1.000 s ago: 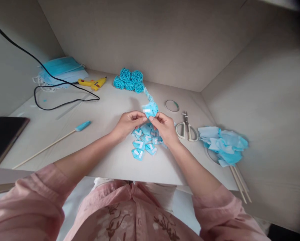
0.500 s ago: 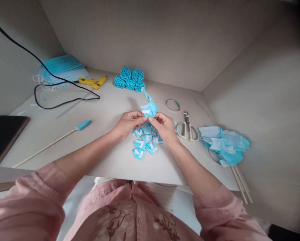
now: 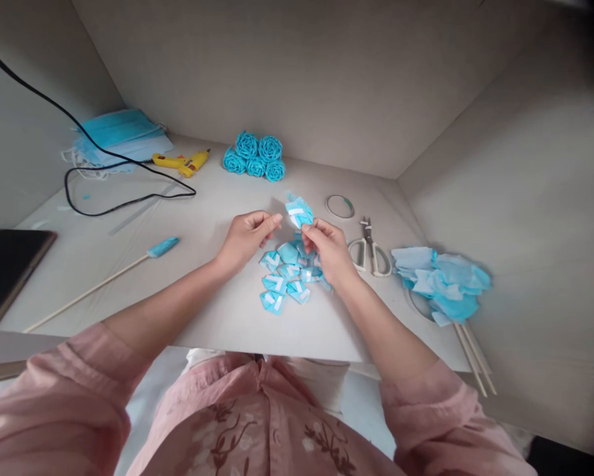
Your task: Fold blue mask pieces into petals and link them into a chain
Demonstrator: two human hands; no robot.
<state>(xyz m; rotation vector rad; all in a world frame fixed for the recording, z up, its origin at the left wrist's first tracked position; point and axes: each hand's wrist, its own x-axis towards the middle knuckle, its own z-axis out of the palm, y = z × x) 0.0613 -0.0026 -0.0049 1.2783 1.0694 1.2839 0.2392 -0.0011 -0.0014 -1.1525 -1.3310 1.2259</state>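
Observation:
My right hand [image 3: 329, 244] pinches a folded blue petal [image 3: 299, 211] between thumb and fingers. The petal carries a white tape strip on its near face and has a crumpled upper end. To its left, my left hand [image 3: 252, 235] is closed in a pinch, apart from the petal. Whatever its fingertips hold, if anything, is too small to make out. Just below both hands lies a pile of folded blue petals [image 3: 274, 283], several with white tape strips; my right hand hides part of it.
Blue rolled roses [image 3: 254, 157] sit at the back. Leftward are a yellow glue gun [image 3: 185, 162] with black cord, face masks [image 3: 121, 135], a blue-tipped stick [image 3: 98, 284] and a phone [image 3: 12, 277]. Rightward are a tape ring [image 3: 340, 205], scissors [image 3: 372, 254], blue pieces [image 3: 440, 281] and sticks [image 3: 470, 360].
My left hand has come off the petal and moved slightly left. The petal now tilts in my right hand, and the long twisted strip above it no longer shows stretched out.

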